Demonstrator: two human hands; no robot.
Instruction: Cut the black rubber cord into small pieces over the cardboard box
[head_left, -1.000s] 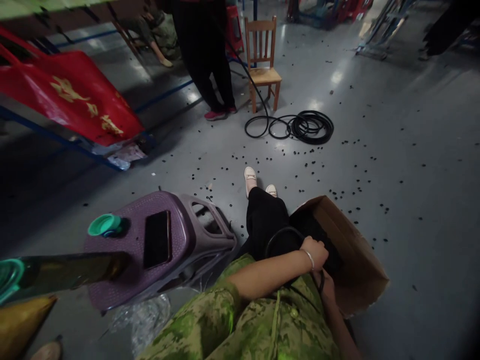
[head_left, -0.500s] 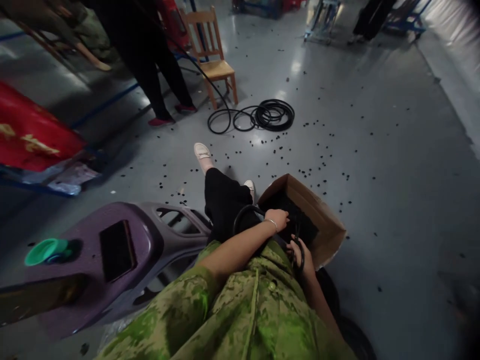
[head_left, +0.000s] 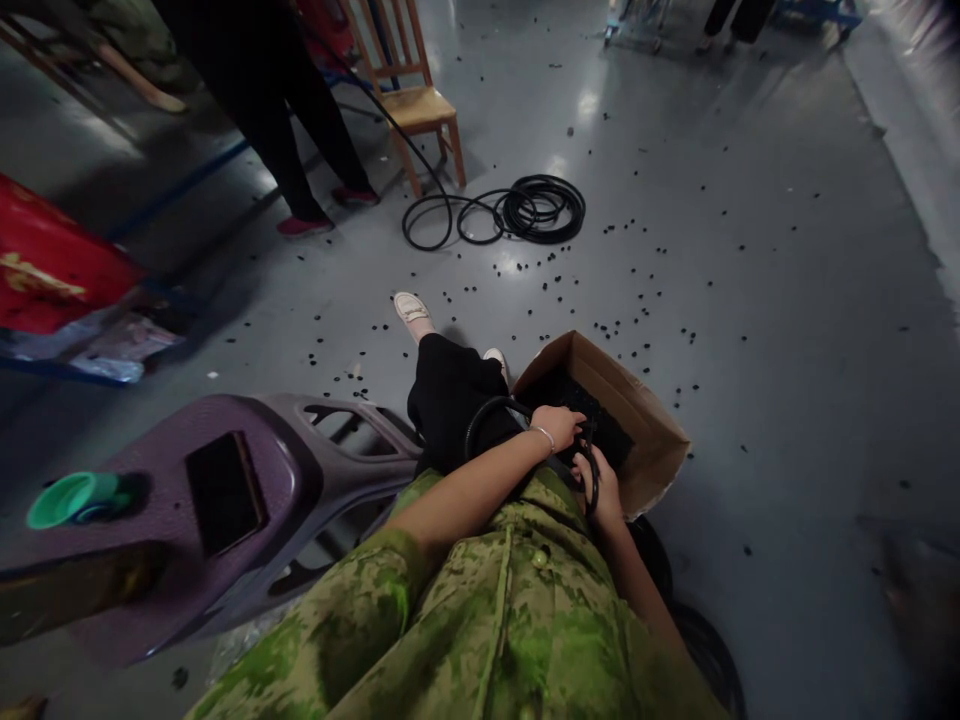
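My left hand (head_left: 556, 425), with a bracelet at the wrist, is closed round a black hose (head_left: 480, 418) that curves over my lap. Close beside it, my right hand (head_left: 600, 482) has its fingers wrapped round a dark looped handle (head_left: 595, 488), which looks like that of scissors or a cutter; its blades are hard to make out. Both hands are at the near edge of an open cardboard box (head_left: 652, 440), where small black pieces (head_left: 611, 435) lie in a heap.
A purple stool (head_left: 150, 590) at the left bears a phone (head_left: 225, 492) and a green cup (head_left: 71, 500). Coiled black hose (head_left: 544, 210) lies on the floor by a wooden chair (head_left: 420, 105), near a standing person's legs (head_left: 262, 120). Black bits are scattered around.
The view has tilted slightly, so the chair, coil and stool sit higher or further left. My hands have drawn a little closer together over the box.
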